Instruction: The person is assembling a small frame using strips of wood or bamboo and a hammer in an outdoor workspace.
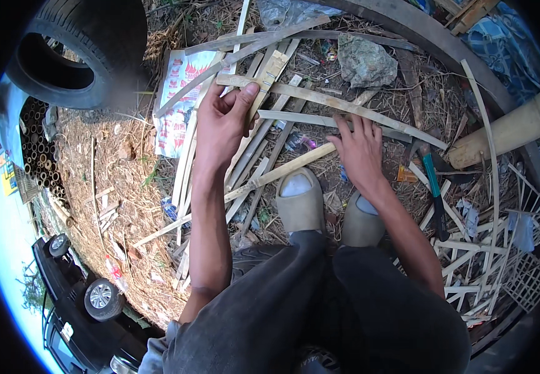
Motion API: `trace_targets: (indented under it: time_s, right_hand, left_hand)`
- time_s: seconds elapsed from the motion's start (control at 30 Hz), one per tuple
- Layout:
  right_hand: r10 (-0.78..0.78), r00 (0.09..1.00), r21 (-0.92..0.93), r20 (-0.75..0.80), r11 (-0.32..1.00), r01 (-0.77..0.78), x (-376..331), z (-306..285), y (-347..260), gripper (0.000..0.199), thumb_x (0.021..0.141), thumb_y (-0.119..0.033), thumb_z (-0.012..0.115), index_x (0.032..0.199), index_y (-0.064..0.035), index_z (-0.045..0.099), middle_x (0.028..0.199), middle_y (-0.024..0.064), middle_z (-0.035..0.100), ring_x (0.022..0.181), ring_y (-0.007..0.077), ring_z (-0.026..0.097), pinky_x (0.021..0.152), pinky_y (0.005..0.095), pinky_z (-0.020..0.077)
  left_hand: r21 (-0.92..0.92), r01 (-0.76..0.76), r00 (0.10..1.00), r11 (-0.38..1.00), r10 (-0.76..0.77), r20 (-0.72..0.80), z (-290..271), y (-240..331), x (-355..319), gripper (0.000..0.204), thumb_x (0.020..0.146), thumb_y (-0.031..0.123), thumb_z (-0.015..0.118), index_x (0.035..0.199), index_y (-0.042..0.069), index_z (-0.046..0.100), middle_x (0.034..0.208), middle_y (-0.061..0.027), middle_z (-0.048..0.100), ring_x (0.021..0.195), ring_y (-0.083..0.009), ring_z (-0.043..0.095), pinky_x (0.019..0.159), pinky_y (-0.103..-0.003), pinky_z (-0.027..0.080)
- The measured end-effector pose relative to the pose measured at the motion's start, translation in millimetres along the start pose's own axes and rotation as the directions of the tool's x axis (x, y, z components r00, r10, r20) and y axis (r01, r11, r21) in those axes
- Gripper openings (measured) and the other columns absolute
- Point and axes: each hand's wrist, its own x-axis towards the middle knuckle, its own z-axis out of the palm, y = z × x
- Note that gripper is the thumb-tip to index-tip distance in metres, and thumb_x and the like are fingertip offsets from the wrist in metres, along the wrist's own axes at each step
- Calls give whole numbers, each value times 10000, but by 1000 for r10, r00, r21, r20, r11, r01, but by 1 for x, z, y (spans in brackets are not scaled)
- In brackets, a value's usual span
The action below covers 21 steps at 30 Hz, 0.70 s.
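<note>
My left hand [223, 118] is closed, its thumb and fingers pinching the joint where a long curved bamboo strip [351, 106] crosses a shorter bamboo slat [273, 67]. Thin metal pieces, like nails or wire, show on that slat. Fingers of my right hand [358, 146] bend over a second, greyer bamboo strip [298, 117], with the thumb on its near side. This strip lies just nearer to me than the curved one. A hammer [433, 181] with a teal and black handle lies right of my right hand. The left fingertips are partly hidden.
Loose bamboo slats [245, 168] lie crossed on the littered ground. A rock [366, 61] sits at the far side, and a thick bamboo pole [507, 128] at right. Slat lattices [529, 280] are stacked at lower right. A tire [83, 56] stands far left; a dark vehicle [86, 311] is behind.
</note>
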Motion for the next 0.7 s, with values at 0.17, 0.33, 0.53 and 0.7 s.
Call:
trace_targets:
  time_s: [0.17,0.33,0.53,0.7]
  right_hand:
    - [59,967,47,246,996,-73,-7,-46,-1,231,939,-244,696,1053,-43,711,987,117,649,1019,317,597,840,419,448]
    - [345,777,314,526,771,-554,-35,-77,25,402,1045,-315,633,877,45,691,619,115,619,530,219,574,569,383,442]
    - [433,821,251,373,804,-539,-78,-75,79,373,1008,-330,693,909,29,719,613,134,597,530,189,497,561,369,420]
    - [417,837,182,353,847,-499,-86,-70,74,345,974,-323,741,925,19,736,630,166,585,533,240,450,559,383,408]
  left_hand:
    - [-60,6,1000,998,-8,-28,-9,10,1,288,1002,222,728,1214,58,624,736,14,673,552,-36,502,495,-226,357]
    - [-10,24,999,1000,-24,-25,-9,5,0,307,1012,216,712,1257,58,617,747,7,683,559,-36,514,499,-226,367]
    - [-71,44,989,996,-34,142,33,-17,15,316,1013,231,716,1206,41,553,780,-13,677,602,-54,548,545,-221,426]
    - [8,34,992,999,-34,125,52,-31,31,391,1017,236,709,1274,34,496,734,-12,648,579,-51,525,526,-228,417]
